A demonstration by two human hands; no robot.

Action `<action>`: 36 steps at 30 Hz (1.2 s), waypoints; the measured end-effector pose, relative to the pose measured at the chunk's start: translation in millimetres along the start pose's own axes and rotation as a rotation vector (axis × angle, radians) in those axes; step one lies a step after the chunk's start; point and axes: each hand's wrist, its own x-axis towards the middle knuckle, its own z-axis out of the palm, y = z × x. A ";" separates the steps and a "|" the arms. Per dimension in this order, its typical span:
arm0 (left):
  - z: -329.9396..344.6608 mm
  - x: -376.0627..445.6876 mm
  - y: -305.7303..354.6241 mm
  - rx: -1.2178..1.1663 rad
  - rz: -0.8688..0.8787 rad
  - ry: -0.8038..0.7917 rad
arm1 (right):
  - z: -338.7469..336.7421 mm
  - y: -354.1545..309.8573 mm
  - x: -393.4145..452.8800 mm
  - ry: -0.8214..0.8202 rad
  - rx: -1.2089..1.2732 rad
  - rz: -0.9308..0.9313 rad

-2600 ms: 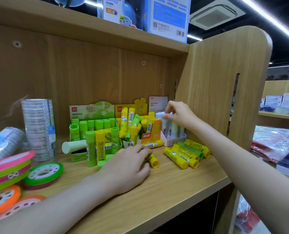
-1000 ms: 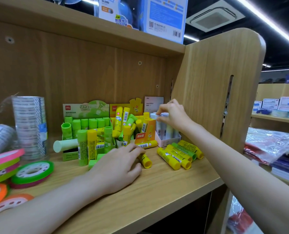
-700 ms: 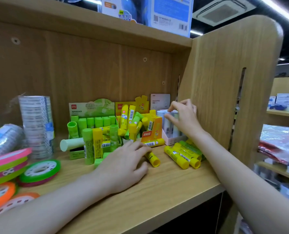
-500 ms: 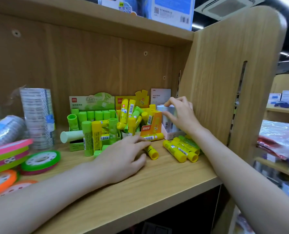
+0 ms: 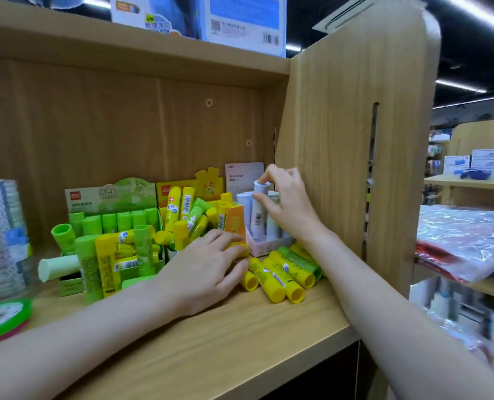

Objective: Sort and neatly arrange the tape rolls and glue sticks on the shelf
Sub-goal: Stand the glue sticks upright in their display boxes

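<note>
1. Glue sticks are only partly sorted, as far as this view is showing: a pale stick (image 5: pixel 259 197) is sitting raised above its neighbours in the pink-based box (image 5: pixel 271 245) at the right end of the shelf (image 5: pixel 240 350), pinched by the right hand (image 5: pixel 289 206).
2. Right-hand fingers (image 5: pixel 264 176) are closing on that stick's cap from above while the thumb is pressing its side, so they are clamped on it; whether it is going in or coming out I cannot tell.
3. Left hand (image 5: pixel 205 272) is lying palm down just left of and below the right hand, its fingers spread and slightly bent, tips touching the orange box (image 5: pixel 234 223) and nothing gripped.
4. Just below the right wrist, several loose yellow sticks (image 5: pixel 274 280) are lying on their sides, waiting to be boxed.
5. Further left of the left hand, the green display box (image 5: pixel 116 215) is holding upright green sticks, with a few yellow and green ones standing in front of it and a pale green one lying flat.
6. Well to the left, the clear tape stack (image 5: pixel 0 226) and a green tape roll (image 5: pixel 3 319) are looking untouched, so I judge most of the task is left.
</note>
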 end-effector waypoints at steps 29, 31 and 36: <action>-9.9 -2.1 7.6 -0.049 -0.021 -0.082 | 1.4 -8.4 -14.2 -0.195 -0.200 0.080; -13.4 -9.3 7.2 -0.020 0.036 -0.036 | -2.1 -15.0 -15.5 -0.116 -0.153 0.081; -28.4 -36.8 5.7 -0.113 0.049 -0.085 | -7.2 -39.7 -18.9 -0.138 -0.033 0.040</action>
